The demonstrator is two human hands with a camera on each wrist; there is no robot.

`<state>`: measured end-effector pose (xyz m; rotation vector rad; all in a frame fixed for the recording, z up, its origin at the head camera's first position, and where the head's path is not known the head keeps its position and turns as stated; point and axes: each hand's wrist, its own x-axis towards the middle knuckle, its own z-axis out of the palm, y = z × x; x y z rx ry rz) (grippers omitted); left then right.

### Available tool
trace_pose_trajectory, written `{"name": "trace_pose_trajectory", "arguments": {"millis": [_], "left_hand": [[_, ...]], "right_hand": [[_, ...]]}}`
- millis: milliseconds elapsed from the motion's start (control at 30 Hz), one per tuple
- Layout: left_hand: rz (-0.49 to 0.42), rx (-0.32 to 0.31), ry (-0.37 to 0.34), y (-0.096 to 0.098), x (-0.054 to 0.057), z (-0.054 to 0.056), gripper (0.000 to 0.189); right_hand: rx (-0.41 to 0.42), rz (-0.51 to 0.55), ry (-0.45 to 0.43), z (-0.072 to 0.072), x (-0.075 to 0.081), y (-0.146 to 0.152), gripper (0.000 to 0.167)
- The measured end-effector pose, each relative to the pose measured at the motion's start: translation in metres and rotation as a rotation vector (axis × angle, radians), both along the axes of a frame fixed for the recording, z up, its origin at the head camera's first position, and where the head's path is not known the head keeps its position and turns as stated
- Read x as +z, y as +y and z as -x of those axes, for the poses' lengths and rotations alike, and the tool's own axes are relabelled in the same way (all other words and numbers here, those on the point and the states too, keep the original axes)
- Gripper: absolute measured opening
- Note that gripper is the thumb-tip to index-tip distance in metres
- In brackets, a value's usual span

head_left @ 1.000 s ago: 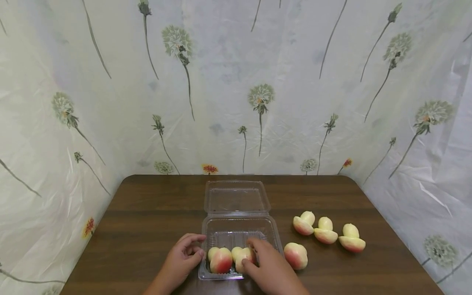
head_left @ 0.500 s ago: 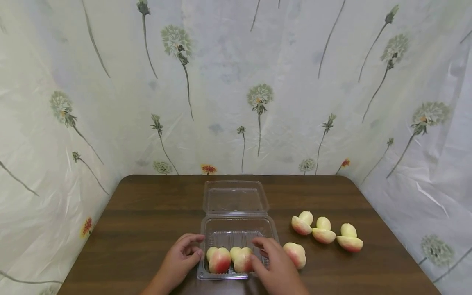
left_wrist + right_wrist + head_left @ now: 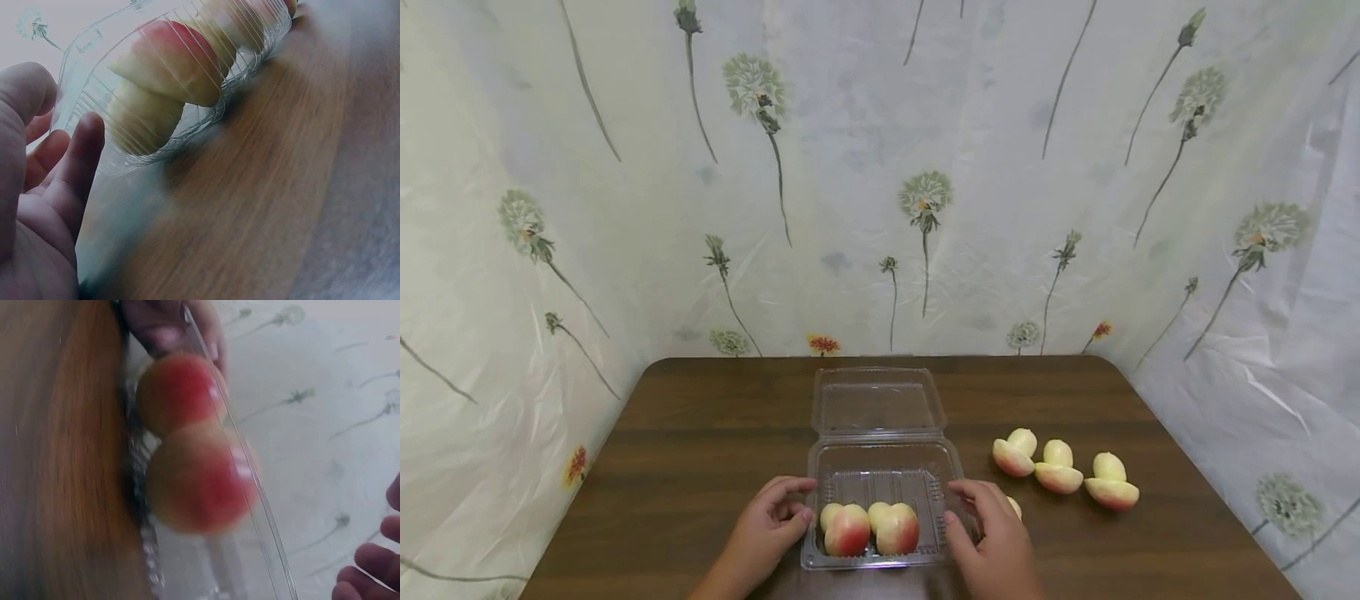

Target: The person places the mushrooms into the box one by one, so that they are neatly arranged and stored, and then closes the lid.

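In the head view a clear plastic clamshell box stands with its lid up, two mushroom-shaped pieces with red-yellow caps lying in its front part. My left hand rests at the box's left edge; in the left wrist view, thumb and fingertips are by the clear wall, beside a pale-stemmed piece. Past the box's right edge is my right hand, fingers loosely bent and holding nothing. It largely hides another mushroom-shaped piece. In the right wrist view several fingertips show at lower right.
Three more mushroom-shaped pieces lie in a row on the right of the brown wooden table. The box's raised lid lies back toward the far edge. A dandelion-print curtain surrounds the table.
My right hand has released the second mushroom-shaped piece inside the box and moved right, over the box's edge toward the nearest loose piece. My left hand stays in place.
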<state>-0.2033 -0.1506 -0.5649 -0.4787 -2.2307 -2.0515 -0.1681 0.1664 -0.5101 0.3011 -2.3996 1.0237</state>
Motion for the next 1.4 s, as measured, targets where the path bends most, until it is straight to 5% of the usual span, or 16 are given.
{"name": "trace_pose_trajectory", "arguments": {"millis": [300, 700, 967, 1233, 1400], "left_hand": [[0.007, -0.01, -0.024, 0.0, 0.002, 0.0, 0.035], [0.006, -0.015, -0.003, 0.001, 0.001, 0.0, 0.035], [0.012, 0.006, -0.041, 0.001, 0.001, 0.0, 0.036], [0.005, -0.002, -0.041, 0.0, -0.001, -0.001, 0.036], [0.004, 0.01, -0.03, 0.001, -0.001, 0.0, 0.036]], "right_hand": [[-0.12, -0.057, 0.041, 0.004, -0.001, 0.025, 0.039], [-0.187, -0.12, -0.085, 0.007, -0.005, 0.046, 0.037], [-0.162, -0.123, -0.259, 0.007, -0.005, 0.055, 0.048], [-0.175, -0.13, -0.318, 0.005, -0.016, 0.064, 0.069], [-0.184, -0.105, -0.491, 0.007, -0.019, 0.069, 0.09]]}}
